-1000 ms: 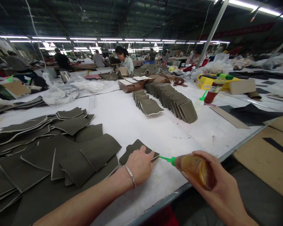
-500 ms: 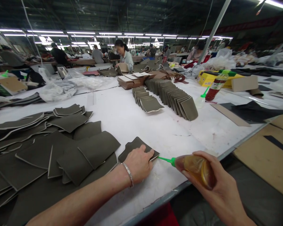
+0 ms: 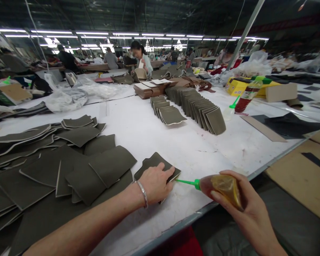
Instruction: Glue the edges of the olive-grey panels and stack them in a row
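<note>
My left hand [image 3: 156,183], wearing a bracelet, holds a dark olive leather-like piece [image 3: 152,160] against the white tabletop. Its fingers rest on top and the thumb is at the near edge; what lies under the palm is hidden. In my right hand [image 3: 249,202] is a squeeze bottle [image 3: 221,188] with amber liquid, tilted to the left. The tip of its thin green nozzle [image 3: 186,182] is at the right edge of the piece, close to my left thumb. Many similar flat pieces [image 3: 112,165] lie overlapping left of my left hand.
A fanned row of dark pieces [image 3: 200,110] stands beyond my hands, with a smaller stack [image 3: 170,115] beside it. Further right are a bottle of red liquid [image 3: 246,97], a second squeeze bottle [image 3: 229,111] and a yellow box [image 3: 233,87]. A person [image 3: 142,58] sits across the table.
The nozzle tip has shifted slightly left and down along the piece's edge. My left hand still holds the piece, and the view has tilted a little.
</note>
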The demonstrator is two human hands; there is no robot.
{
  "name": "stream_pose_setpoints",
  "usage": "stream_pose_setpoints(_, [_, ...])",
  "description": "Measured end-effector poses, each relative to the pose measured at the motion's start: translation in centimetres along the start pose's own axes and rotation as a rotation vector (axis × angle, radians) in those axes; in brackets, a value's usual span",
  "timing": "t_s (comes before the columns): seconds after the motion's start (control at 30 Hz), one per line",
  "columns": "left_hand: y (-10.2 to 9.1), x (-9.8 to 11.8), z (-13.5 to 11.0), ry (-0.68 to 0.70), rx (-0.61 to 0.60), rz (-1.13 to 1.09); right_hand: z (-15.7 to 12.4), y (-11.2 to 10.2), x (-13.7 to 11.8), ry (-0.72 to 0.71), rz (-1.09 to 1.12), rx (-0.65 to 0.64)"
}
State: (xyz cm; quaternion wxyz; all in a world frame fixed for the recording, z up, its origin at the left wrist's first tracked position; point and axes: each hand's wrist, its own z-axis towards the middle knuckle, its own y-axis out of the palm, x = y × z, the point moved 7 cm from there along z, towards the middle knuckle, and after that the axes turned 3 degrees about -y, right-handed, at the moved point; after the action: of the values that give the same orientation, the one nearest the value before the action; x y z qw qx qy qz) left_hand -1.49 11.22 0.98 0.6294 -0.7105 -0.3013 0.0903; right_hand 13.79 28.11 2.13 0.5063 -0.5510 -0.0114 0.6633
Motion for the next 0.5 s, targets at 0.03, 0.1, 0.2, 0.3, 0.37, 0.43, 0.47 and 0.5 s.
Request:
stream_pose_setpoints(0.03, [0.0,0.0,0.0,0.007,-0.003,0.001,0.0,-0.1,0.1,0.021,0.009,0.015])
stream_pose_setpoints(0.1, [-0.1,-0.1,0.0,0.015,-0.006,0.0,0.0,-0.2,0.3,0.051,0.011,0.041])
stream_pose_setpoints(0.2, [-0.1,-0.2,-0.1,0.02,-0.011,-0.008,-0.4,0.4,0.4,0.081,0.044,-0.023])
stream_pose_setpoints(0.3, [0.0,-0.2,-0.2,0.03,-0.016,-0.011,-0.9,1.3,0.3,0.105,0.127,-0.136])
stream_pose_setpoints(0.37, [0.0,-0.3,-0.3,0.038,-0.016,-0.01,-1.0,1.1,0.2,0.116,0.134,-0.098])
stream_pose_setpoints(0.43, [0.1,-0.3,-0.3,0.042,-0.011,-0.007,-1.0,0.6,0.1,0.117,0.094,-0.023])
stream_pose_setpoints(0.47, [0.1,-0.3,-0.3,0.043,-0.007,-0.007,-1.1,0.5,0.1,0.115,0.081,-0.01])
stream_pose_setpoints(0.5, [0.2,-0.3,-0.2,0.044,-0.005,-0.006,-1.2,0.6,0.0,0.111,0.084,-0.027])
